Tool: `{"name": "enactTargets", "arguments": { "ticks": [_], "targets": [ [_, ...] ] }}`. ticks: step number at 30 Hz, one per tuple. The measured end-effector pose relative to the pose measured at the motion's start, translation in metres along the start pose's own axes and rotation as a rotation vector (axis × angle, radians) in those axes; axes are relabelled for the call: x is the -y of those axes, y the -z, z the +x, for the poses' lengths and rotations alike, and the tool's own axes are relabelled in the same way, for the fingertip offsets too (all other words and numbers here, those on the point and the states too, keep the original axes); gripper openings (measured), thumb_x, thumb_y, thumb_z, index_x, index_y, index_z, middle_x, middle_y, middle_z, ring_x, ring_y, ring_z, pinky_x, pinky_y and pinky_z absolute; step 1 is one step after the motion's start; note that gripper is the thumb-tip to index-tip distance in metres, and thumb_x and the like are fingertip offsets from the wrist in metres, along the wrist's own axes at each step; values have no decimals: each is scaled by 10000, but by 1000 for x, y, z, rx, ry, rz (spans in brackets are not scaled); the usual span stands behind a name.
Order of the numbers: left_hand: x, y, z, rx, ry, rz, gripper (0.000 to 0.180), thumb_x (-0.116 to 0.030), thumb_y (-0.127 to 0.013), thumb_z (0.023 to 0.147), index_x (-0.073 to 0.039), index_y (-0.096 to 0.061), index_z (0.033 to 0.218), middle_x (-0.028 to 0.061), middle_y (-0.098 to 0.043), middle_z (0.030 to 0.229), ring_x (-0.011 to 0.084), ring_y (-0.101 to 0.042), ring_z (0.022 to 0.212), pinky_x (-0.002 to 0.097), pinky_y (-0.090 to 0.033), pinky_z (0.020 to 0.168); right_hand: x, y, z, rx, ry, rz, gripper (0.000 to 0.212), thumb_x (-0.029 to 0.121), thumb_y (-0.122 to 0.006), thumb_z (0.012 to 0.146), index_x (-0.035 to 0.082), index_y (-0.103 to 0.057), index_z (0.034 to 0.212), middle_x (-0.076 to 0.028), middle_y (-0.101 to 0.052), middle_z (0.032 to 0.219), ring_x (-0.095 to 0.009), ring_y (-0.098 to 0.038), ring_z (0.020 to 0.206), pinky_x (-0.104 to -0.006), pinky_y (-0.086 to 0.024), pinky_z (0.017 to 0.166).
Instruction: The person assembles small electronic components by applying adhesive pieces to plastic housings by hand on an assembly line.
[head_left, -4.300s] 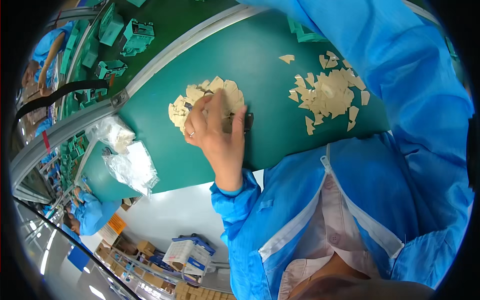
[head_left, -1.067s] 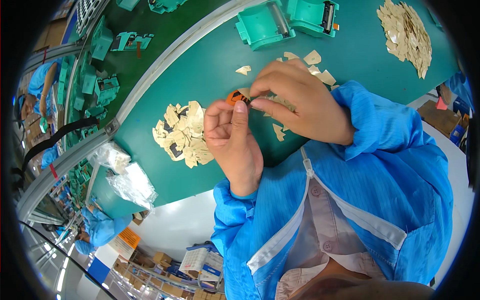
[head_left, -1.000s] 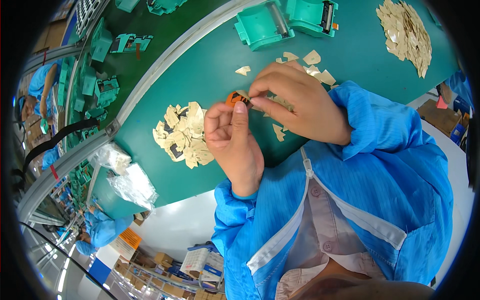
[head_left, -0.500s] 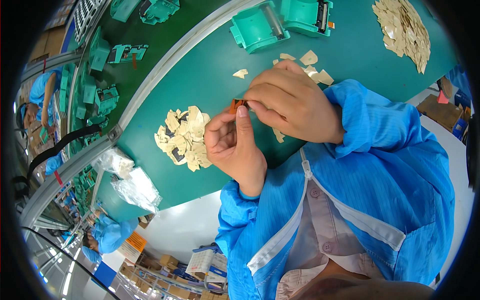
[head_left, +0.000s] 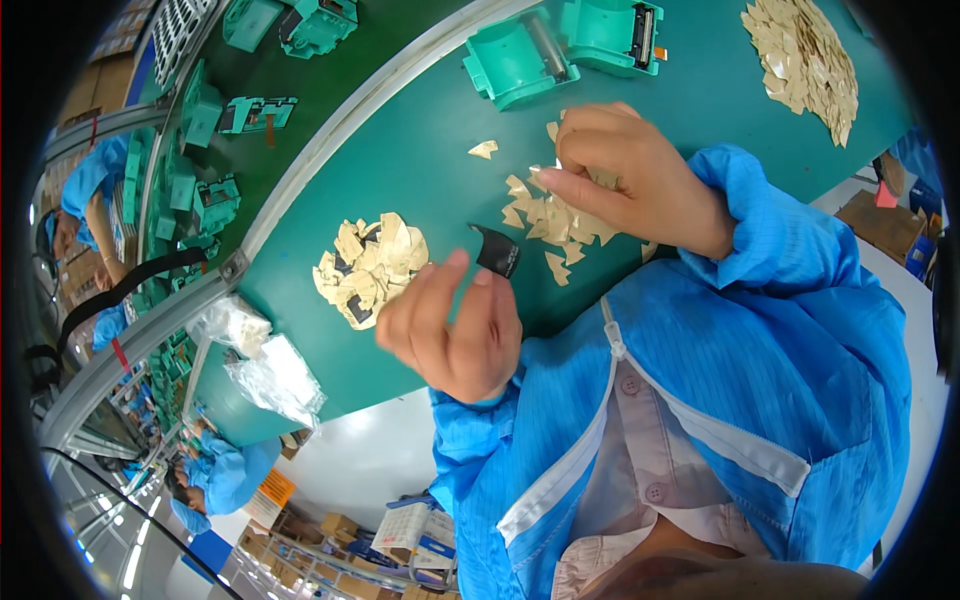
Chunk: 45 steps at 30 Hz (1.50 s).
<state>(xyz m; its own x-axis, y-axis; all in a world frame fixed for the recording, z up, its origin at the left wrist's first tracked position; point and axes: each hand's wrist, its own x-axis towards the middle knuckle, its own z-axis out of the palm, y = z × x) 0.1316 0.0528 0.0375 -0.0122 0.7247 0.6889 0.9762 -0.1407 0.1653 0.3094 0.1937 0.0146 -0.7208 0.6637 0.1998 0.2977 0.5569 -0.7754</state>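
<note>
A small black flat piece [head_left: 497, 252], with faint light marks and a curled corner, sits just beyond the fingertips of my left hand [head_left: 455, 325]. That hand is slightly blurred, its thumb apart from the half-curled fingers, and seems not to grip the piece. My right hand [head_left: 635, 180] is over a loose pile of cream paper scraps [head_left: 550, 222]. Its thumb and forefinger are drawn together in a pinch; a pale bit shows by the tips, too small to name. Left of my left hand lies a heap of cream pieces [head_left: 375, 262] with black parts among them.
Two green plastic housings [head_left: 510, 62] stand at the far edge of the green table. A large heap of cream scraps [head_left: 800, 65] lies far right. Clear plastic bags [head_left: 275, 375] rest at left. Beyond a metal rail [head_left: 330, 130] are more green parts, with co-workers farther left.
My hands have moved apart, the right one up and right over the scraps, the left one slightly down and left. The small piece now shows its black side; earlier it showed orange between both hands.
</note>
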Motion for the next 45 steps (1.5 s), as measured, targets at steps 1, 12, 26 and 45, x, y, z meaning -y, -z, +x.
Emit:
{"name": "enactTargets", "arguments": {
  "ticks": [1, 12, 26, 45],
  "targets": [
    [4, -4, -3, -129, -122, 149, 260, -1, -784, 730, -118, -650, 919, 61, -689, 1018, 222, -609, 925, 385, -452, 836, 2, -3, -3, -58, 6, 3, 55, 60, -650, 856, 34, -603, 863, -76, -558, 847, -250, -576, 871, -358, -403, 929],
    [-1, -15, 8, -273, -407, 407, 123, -225, -697, 799, -299, -653, 888, -134, -671, 943, 71, -551, 1006, 415, -302, 1044, 48, -5, -2, -50, -302, 582, 80, 109, -685, 885, 51, -669, 938, -48, -595, 954, -164, -567, 914, -308, -440, 810],
    [12, -10, 33, 23, -104, 389, 184, -160, -726, 830, -240, -683, 989, -53, -664, 1030, 130, -539, 1011, 422, -271, 1022, -78, 154, 154, -687, 269, -278, 335, 129, -662, 873, 16, -570, 1175, -174, -596, 988, -332, -577, 915, -400, -474, 836],
    [-13, -20, 53, 1, 384, -683, 526, -304, -713, 893, -18, -545, 1300, 190, -473, 1355, 290, -537, 1109, 441, -420, 954, 42, 118, 52, -60, -264, 832, 903, 93, -728, 883, 135, -146, 1573, -45, -658, 989, -76, -588, 881, -221, -455, 777]
  ]
}}
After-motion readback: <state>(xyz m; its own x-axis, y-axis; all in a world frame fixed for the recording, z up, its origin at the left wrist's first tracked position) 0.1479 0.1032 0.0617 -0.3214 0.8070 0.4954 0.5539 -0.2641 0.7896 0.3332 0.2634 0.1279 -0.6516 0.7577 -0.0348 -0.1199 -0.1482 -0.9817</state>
